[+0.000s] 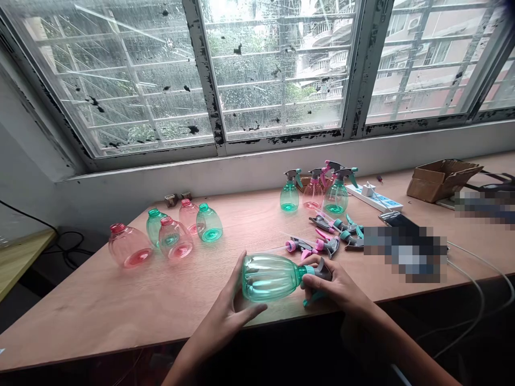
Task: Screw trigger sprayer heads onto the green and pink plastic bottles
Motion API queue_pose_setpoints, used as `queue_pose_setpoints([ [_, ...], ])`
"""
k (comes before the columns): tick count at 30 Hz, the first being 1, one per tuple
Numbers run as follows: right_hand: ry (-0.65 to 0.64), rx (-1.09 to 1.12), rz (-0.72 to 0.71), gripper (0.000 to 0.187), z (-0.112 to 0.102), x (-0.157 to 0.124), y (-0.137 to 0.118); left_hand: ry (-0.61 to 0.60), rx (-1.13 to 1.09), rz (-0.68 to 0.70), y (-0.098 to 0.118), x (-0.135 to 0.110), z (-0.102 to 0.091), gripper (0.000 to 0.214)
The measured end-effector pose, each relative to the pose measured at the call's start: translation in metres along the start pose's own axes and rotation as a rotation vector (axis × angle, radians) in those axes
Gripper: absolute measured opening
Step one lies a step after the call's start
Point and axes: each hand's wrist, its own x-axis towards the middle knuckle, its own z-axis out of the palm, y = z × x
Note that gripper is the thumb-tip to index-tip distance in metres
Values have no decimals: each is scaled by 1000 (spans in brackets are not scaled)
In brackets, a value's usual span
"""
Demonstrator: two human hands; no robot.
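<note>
A clear green spray bottle lies sideways in the air just over the table's front edge, its base toward the left. My left hand cups the base, fingers behind and thumb below. At the neck, my right hand is closed around the grey-and-teal trigger sprayer, which sits on the bottle's mouth; whether it is fully tightened cannot be told. Just beyond my right hand lie several loose trigger sprayers, among them a pink-and-grey one and a teal-and-grey one.
Several headless bottles, including a pink one and a green one, stand at left. Spray bottles with heads, one green, stand at the back. A power strip, a phone and a cardboard box lie to the right.
</note>
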Motion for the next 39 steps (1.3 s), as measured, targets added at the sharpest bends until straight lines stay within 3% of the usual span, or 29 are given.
queue_pose_setpoints([
  [7, 13, -17, -7, 37, 1, 0, -1, 0, 8, 6, 2, -3, 1, 97],
  [12, 12, -16, -6, 35, 1, 0, -1, 25, 51, -18, -1, -1, -1, 84],
  [18, 2, -8, -6, 36, 0, 0, 2, -13, -50, 29, -5, -1, 2, 89],
  [22, -9, -4, 3, 37, 0, 0, 1, 12, 74, 8, -4, -3, 1, 98],
  [27, -22, 4, 12, 37, 0, 0, -1, 19, 114, -17, -3, -1, -2, 85],
  [33, -20, 6, 12, 37, -1, 0, 0, -25, -36, 25, -4, 0, 1, 92],
  [36, -21, 1, 7, 37, -1, 0, 0, 1, 25, 11, -5, -1, 1, 101],
  [39, -22, -9, 2, 37, 0, 0, -1, 15, 70, -30, -5, -2, -1, 95],
])
